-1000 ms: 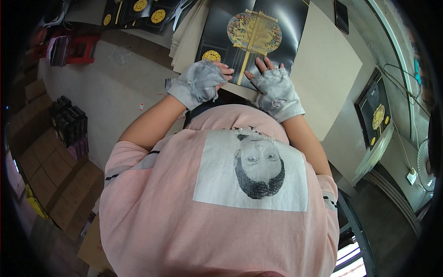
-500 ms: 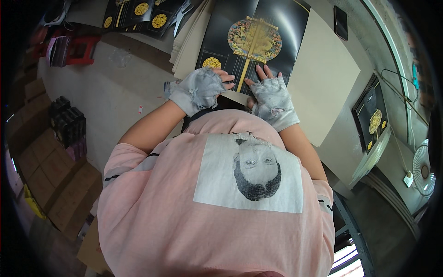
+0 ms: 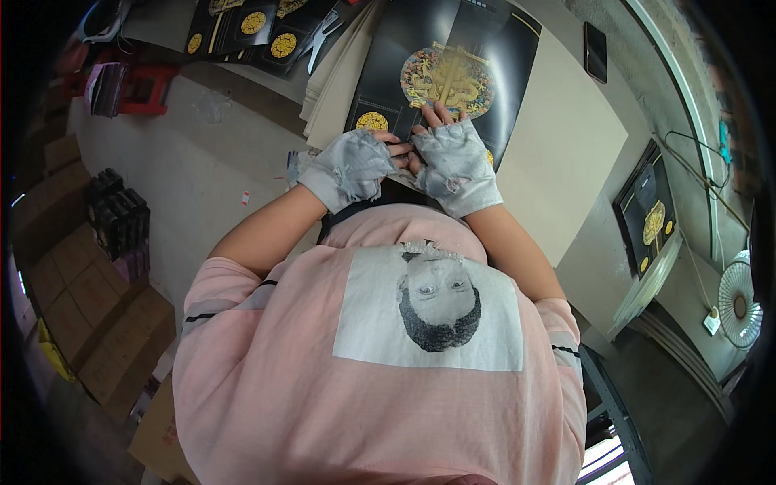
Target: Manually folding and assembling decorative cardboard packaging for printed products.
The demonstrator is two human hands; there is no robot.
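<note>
Your left grip (image 3: 346, 168), in a grey fingerless glove, has its bare fingertips at the near edge of the black printed sheet (image 3: 447, 77). Your right grip (image 3: 453, 162), gloved alike, lies just beside it with its fingers reaching over the print toward the gold medallion. You are touching the sheet with both — whether either thumb has tucked under to pinch that edge, I cannot tell.

The sheet lies flat in front of you, partly over a large pale board (image 3: 566, 129) that spreads out to its right. It looks light and thin, probably stiff enough to stay flat yet likely to crease if bent sharply. The bright sheen suggests a slick coating, so bare fingertips should hold better than glove cloth, and the gloss may scuff or mark. Take it by the near edge or the corners, away from the gold print, with a hand toward each side so that it doesn't bow.

Farther out, a fanned stack of pale boards (image 3: 335, 77) sits along the sheet's left, with scissors (image 3: 323, 39) and more black prints (image 3: 259, 32) beyond. To the right, a phone (image 3: 595, 52) rests on the surface (image 3: 624, 97).
</note>
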